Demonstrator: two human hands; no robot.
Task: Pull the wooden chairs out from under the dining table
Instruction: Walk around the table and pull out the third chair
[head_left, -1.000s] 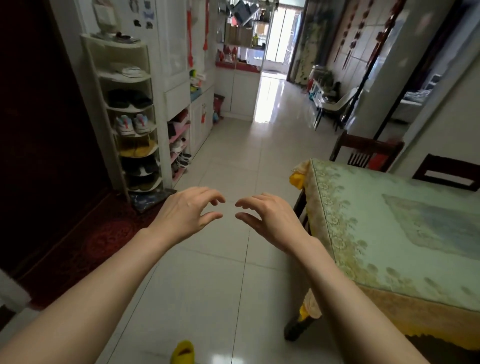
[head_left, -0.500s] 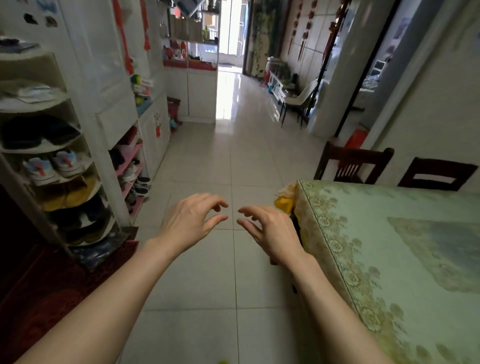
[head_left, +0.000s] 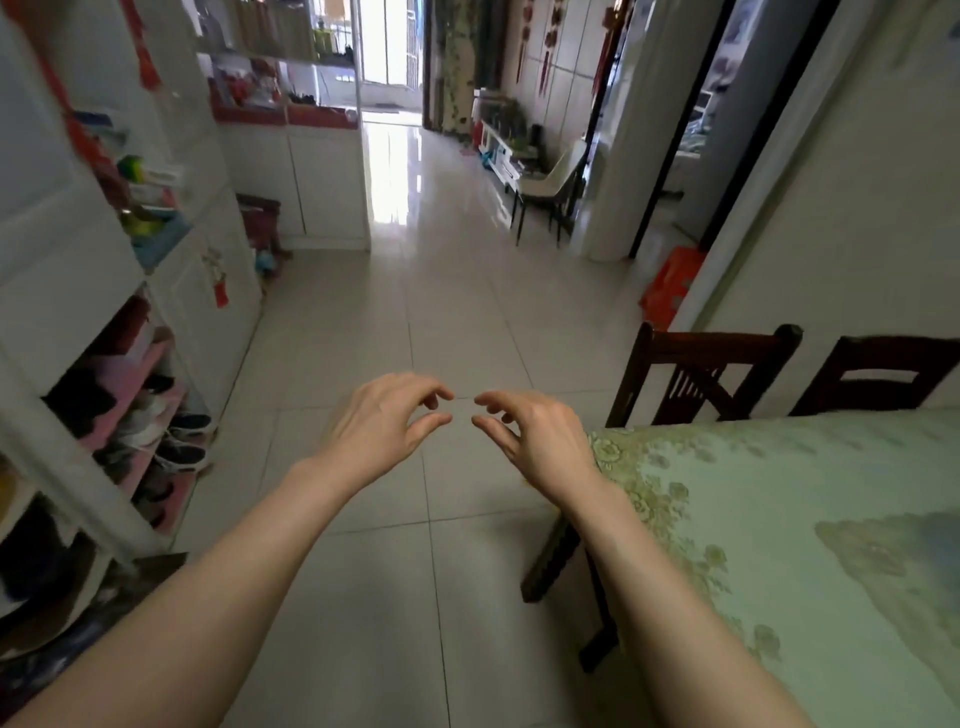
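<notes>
1. Above the tiled floor (head_left: 363, 322), the left hand (head_left: 382, 428) and right hand (head_left: 540, 441) hover empty, fingers loosely curled, fingertips nearly meeting.
2. Two wooden chairs (head_left: 706, 371) sit tucked at the far side of the dining table (head_left: 805, 519), at right.
</notes>
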